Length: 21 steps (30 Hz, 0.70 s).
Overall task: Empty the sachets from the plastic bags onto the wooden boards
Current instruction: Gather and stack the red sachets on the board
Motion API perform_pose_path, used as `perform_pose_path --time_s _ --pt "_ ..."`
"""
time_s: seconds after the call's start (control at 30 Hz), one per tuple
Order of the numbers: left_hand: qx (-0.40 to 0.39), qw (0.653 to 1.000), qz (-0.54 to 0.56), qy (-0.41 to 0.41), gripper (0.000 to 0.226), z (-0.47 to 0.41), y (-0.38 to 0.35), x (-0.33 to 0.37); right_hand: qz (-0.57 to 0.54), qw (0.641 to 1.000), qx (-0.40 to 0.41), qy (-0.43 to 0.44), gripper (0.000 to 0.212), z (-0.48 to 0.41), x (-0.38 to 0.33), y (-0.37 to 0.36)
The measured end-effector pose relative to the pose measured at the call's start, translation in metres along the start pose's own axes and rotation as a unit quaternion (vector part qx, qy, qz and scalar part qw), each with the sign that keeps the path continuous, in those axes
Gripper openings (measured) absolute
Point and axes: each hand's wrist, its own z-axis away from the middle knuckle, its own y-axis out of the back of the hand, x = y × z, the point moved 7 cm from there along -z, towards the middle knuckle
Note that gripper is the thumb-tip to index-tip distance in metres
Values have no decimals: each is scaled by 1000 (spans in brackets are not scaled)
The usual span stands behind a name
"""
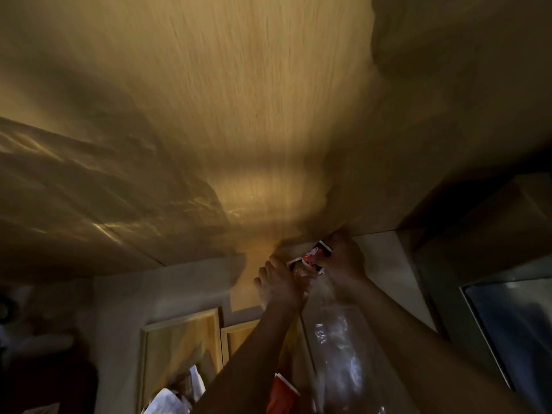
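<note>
The head camera is tipped well upward and the frame is dim and motion-blurred, so most of it is a tan wood-grain surface (239,100) lit from below. Low and right of centre, both arms reach up and away from the person. The left hand (279,283) and the right hand (343,261) are closed from either side on a small bunch of red, black and white sachets (310,258), fingers curled around it; the exact finger placement is lost in the blur. A clear plastic bag (337,339) hangs crumpled between the forearms, just below the hands, and it cannot be told whether the sachets are still inside its mouth or already free of it. Lower down, pale wooden boards (182,348) lie side by side, with white sachets (176,395) on them and a red packet (280,395) near the left forearm. The step in hand looks like working sachets out of the bag. To do it well, one hand should pinch the film while the other draws the sachets clear, and the bundle should come down over a bare board before the grip loosens, so nothing scatters off the edge.
</note>
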Motion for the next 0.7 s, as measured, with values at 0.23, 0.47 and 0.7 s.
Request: perform_pose_path --time_s 0.23,0.47,0.7 --pt "-3 998 64 -28 52 -6 -4 -3 15 1000 -14 -15 47 -7 10 -5" --pt "-40 985 167 -22 25 8 13 -14 -161 987 -2 26 9 7 1 9" --pt "17 944 329 -3 24 40 72 -48 -307 951 -4 26 10 41 -15 33"
